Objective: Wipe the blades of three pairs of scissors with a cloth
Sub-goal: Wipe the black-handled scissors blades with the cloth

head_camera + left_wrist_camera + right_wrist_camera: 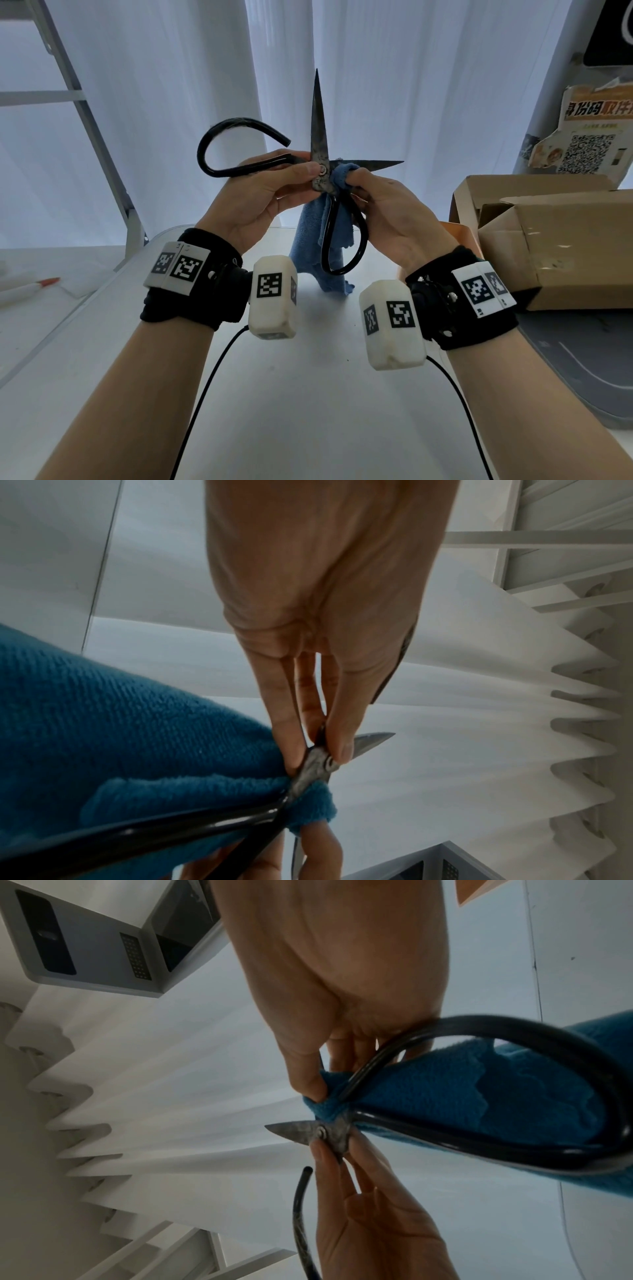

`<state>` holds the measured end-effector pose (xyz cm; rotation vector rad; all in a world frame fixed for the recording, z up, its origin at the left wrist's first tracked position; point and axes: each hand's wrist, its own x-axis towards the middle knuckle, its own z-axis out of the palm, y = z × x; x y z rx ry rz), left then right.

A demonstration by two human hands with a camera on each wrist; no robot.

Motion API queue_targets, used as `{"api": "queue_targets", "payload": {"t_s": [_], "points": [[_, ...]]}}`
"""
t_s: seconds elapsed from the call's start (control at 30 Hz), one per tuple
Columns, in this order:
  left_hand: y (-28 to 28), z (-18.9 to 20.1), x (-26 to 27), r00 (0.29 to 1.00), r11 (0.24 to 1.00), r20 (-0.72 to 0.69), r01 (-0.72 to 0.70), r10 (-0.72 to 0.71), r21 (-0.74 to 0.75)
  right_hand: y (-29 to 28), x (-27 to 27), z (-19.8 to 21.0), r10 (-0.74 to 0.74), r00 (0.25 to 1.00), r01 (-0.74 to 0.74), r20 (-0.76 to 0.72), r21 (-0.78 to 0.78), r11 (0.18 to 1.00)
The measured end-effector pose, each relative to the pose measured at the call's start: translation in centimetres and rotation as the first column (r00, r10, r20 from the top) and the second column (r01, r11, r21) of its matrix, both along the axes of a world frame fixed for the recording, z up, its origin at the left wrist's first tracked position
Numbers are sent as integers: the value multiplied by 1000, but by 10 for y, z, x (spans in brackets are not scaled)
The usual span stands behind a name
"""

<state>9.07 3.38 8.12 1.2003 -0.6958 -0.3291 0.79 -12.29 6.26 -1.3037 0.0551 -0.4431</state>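
I have a large pair of old iron scissors with dark, spotted blades and black loop handles (320, 171) held up in the air above the white bench (291, 377), spread wide: one blade points straight up, the other points right, level. My left hand (255, 200) pinches them at the pivot, thumb on the front near the rivet and fingers behind, with one black loop curling away to the left. My right hand (387, 216) has a blue terry cloth (310, 246) bunched over its fingertips and pinched onto the base of the level blade, just right of the pivot. The rest of the cloth hangs down behind the lower black loop, its tail close to the bench; I cannot tell whether it touches. In the right wrist view the cloth passes through that loop. Open brown cardboard boxes (548, 240) sit at the bench's right edge, well apart from the scissors.
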Motion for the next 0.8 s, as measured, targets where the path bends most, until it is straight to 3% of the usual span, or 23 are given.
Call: {"api": "queue_targets", "payload": {"t_s": [0.8], "points": [[9,4,3,999,998,17,-43,42,35,1,2,-4,-31,1000,31,4,47,998]]}}
